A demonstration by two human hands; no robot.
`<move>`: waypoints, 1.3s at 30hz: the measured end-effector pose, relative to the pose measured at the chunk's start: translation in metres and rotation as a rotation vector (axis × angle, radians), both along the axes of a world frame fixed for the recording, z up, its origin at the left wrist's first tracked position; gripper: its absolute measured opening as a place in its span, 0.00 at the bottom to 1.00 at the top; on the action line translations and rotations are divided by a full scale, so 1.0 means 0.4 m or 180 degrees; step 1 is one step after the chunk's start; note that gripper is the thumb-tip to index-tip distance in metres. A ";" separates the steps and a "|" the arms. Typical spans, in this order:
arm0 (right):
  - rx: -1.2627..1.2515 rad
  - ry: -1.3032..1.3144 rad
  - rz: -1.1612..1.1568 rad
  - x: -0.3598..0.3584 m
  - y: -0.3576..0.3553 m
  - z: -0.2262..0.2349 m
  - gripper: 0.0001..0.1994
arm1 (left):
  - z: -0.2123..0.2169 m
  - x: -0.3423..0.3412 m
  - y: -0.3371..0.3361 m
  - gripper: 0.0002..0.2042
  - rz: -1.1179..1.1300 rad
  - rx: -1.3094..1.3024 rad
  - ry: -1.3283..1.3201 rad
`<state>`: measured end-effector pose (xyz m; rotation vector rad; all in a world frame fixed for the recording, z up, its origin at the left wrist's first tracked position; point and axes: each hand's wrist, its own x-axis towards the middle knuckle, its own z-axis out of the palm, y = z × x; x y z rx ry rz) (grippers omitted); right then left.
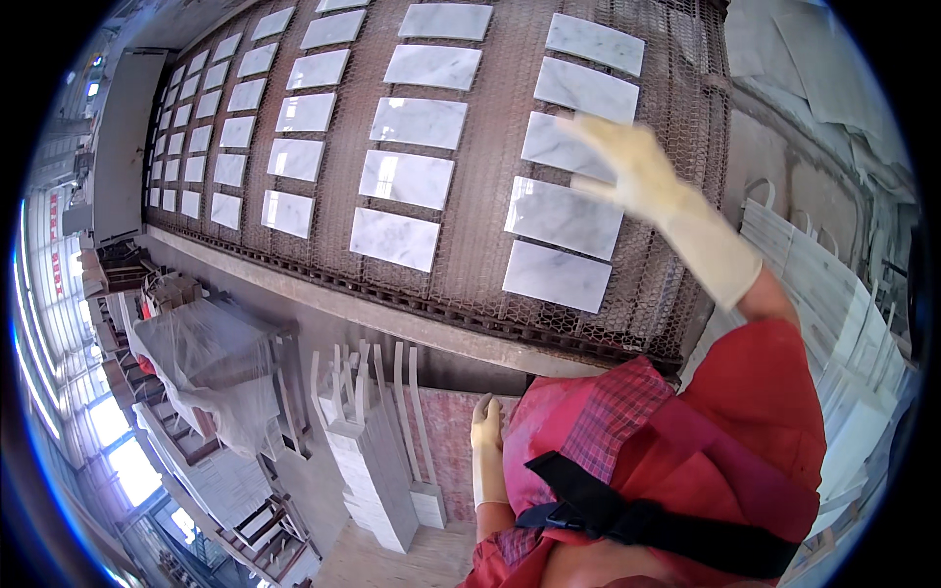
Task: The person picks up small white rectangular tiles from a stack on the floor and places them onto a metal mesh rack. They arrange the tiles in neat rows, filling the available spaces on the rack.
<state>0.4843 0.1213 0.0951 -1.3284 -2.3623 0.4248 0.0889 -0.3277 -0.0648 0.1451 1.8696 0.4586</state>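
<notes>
My right hand [627,169], in a cream rubber glove, reaches over the nearest column of tiles and is blurred by motion. Its fingers are spread above a white, grey-veined marble tile [549,145]; whether they touch it I cannot tell. Another marble tile [564,218] lies just below the thumb. These tiles rest flat on a brown wire-mesh conveyor belt [480,176], in several spaced columns. Down beside my body, my left hand [487,423] wears a matching glove. Its fingers look extended, with nothing visible in them, near the conveyor's front side.
A pale rail [382,318] edges the conveyor. Below it stand a stack of white tile strips [368,470] and a plastic-wrapped load [211,363]. White slabs [814,304] lean at the right. A grey panel [127,147] crosses the belt's far left end.
</notes>
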 end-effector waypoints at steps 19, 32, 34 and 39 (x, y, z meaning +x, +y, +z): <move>-0.0943 -0.0148 -0.0169 -0.068 -0.117 -0.041 0.61 | 0.023 0.023 -0.015 0.30 -0.1004 -0.0043 0.0473; -0.0118 -0.1013 -0.1657 0.185 0.567 0.025 0.54 | 0.075 0.005 -0.066 0.32 -0.0790 -0.0491 0.0475; -0.0244 -0.1122 -0.1694 0.205 0.633 -0.001 0.54 | 0.062 -0.014 -0.096 0.33 -0.0883 -0.0550 0.0529; -0.0440 -0.1130 -0.1530 0.257 0.694 -0.062 0.54 | 0.074 -0.034 -0.122 0.34 -0.0979 -0.0528 0.0496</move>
